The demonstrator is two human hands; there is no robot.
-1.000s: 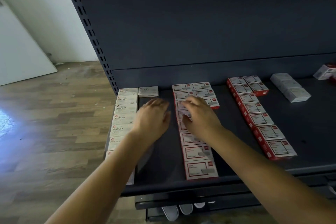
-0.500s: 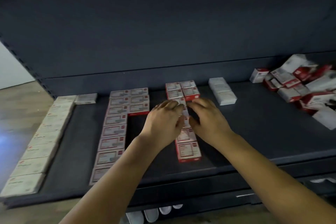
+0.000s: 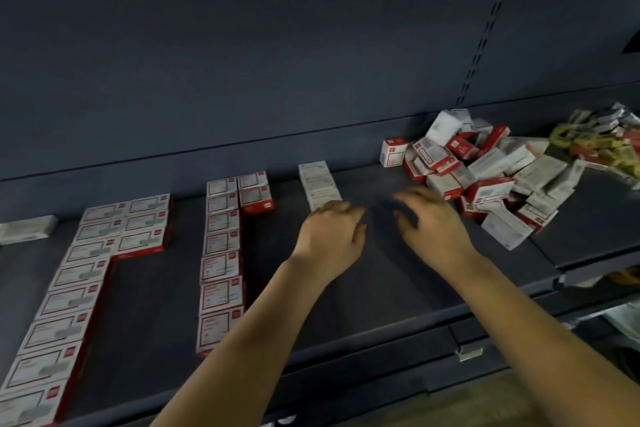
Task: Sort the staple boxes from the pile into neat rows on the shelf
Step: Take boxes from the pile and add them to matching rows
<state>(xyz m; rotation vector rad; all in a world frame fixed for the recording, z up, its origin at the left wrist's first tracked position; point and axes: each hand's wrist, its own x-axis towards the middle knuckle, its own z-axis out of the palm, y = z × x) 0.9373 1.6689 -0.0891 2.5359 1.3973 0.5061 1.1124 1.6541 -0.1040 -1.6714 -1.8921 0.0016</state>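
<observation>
Two bare forearms reach in from the bottom edge, angled up over the dark shelf [image 3: 398, 288]. Front lip of the shelf runs across the lower frame, a small metal clip [image 3: 469, 353] on it at right.

Left hand [image 3: 332, 239]: palm down over bare shelf, fingers loosely curled. Grip relaxed and holding nothing; fingertips sit just in front of the near end of the white row.

Right hand [image 3: 433, 222]: palm down, fingers spread and blurred with motion, beside the near edge of the pile. Grip wide, nothing in it.

Sorted boxes, left part of shelf:
- Long red-and-white row [image 3: 59, 305] running from the near left corner toward the back, doubled to two wide for its far three boxes.
- Second red-and-white row [image 3: 221, 263], single file, straight, starting close to the left forearm; doubled at the far end.
- Short white row [image 3: 318, 184], plain white boxes end to end, between the second row and the pile.
- One white box group [image 3: 26, 229] at the far left edge, partly cut off.

Unsorted pile [image 3: 485, 170]: red-and-white and white staple boxes heaped at the right rear of the shelf, tilted every way, some on end, one standing upright at its left edge.

Beyond the pile, far right: a blurred heap of yellow and red packets [image 3: 599, 142], contents unreadable. Dark back panel [image 3: 242, 45] rises behind everything.
</observation>
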